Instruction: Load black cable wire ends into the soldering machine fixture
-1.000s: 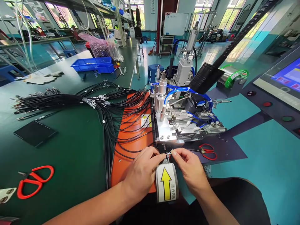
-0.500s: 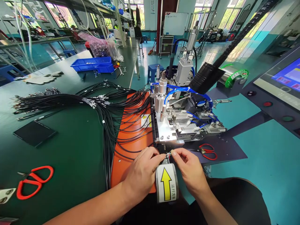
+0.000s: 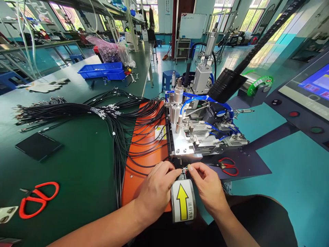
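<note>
My left hand (image 3: 159, 185) is closed in a pinch, its thumb and forefinger on a thin black cable (image 3: 138, 172) that passes beneath the fingers. Facing it, my right hand (image 3: 208, 185) pinches fine light-coloured wires (image 3: 185, 168) at the cable's end. Both sets of fingertips meet over a small metal fixture (image 3: 182, 176) at the front of the machine. How the wires sit in the fixture is too small to make out. Just below hangs a curved white plate with a yellow arrow (image 3: 183, 202).
Many black cables (image 3: 118, 151) fan over the orange plate (image 3: 146, 151). The soldering machine (image 3: 195, 120) stands ahead. Red-handled scissors (image 3: 228, 167) lie right; another pair of scissors (image 3: 38, 200) lies left. A solder reel (image 3: 258, 84) and a control panel (image 3: 308, 99) are further right.
</note>
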`<state>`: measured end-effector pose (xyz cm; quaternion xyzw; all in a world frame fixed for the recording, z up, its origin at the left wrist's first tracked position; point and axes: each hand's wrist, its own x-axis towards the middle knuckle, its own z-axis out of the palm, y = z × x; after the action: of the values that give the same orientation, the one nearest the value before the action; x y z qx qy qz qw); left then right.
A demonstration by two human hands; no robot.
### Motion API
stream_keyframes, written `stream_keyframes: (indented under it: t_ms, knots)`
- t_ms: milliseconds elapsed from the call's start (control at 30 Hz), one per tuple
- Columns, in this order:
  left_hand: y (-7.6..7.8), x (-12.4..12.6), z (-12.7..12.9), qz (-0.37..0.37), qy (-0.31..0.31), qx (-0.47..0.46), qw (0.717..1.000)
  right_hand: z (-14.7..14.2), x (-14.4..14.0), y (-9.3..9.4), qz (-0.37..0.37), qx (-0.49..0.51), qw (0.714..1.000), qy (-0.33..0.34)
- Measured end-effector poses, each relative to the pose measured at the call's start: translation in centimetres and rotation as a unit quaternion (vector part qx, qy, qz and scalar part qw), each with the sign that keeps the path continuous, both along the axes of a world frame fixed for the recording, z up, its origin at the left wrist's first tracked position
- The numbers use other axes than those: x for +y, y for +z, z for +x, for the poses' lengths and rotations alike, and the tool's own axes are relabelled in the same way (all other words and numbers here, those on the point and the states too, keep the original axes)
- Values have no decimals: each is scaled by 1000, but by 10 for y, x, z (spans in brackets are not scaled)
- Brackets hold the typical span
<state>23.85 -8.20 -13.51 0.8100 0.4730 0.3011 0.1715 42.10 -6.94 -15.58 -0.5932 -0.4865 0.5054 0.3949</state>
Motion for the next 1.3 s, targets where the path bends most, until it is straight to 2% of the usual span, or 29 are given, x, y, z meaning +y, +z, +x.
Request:
stream_keyframes:
  t_ms: [233,600,833,1000,1167,1300]
  knots:
    - [0,-1,2,14,8,34,999,-3,-3,-2,6,-34,999,-8]
    - [4,-3,6,17,48,136,989,-3,-3,-9,15,-74,997,-12]
    - [5,-1,5,21,44,140,989,-4,-4,-9,29,-70,997,-11]
    - [0,0,4,17,28,105,994,1,-7,-1,0,-43,999,-13]
    - [0,-1,2,-3,16,86,996,3,-12,12,-43,12,999,30]
    - [1,0,2,-9,11,97,995,1,-11,19,-35,-9,999,23]
